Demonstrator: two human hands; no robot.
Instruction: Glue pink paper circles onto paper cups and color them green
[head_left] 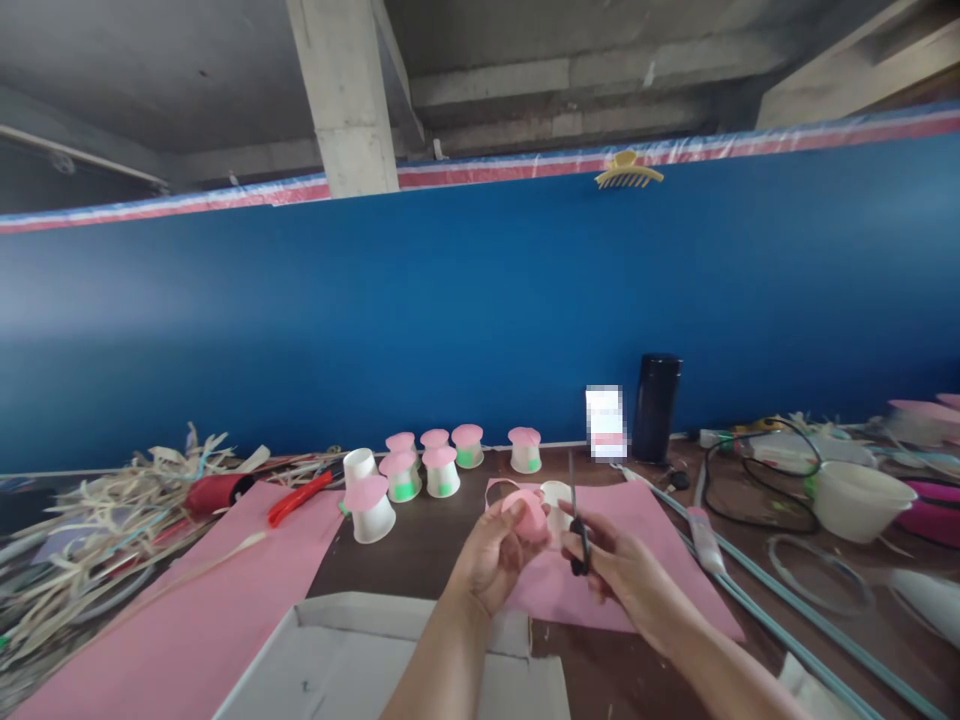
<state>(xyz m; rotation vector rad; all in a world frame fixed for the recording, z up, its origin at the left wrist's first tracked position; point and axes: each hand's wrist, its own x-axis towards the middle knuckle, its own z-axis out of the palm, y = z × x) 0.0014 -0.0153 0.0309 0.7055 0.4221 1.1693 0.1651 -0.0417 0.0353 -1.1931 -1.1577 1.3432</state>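
Pinched in my left hand [491,555] is a round pink paper piece [530,515], with a thin pink strip curling near it. My right hand [611,560] grips black-handled scissors [577,535], their blades pointing up and away, just right of the pink piece. A white paper cup [556,497] stands behind and between both hands. Under them lies a pink paper sheet [637,515]. To the left stand several white cups with pink tops, one of them [371,510] close to the sheet's left side; some show green patches.
An open white cardboard box [360,610] lies in front. Pale strips [112,540] pile up at left beside another pink sheet [161,620] and a red tool [300,497]. A black bottle [657,408], a pale bucket [859,500] and light-blue tubes [787,600] are at right.
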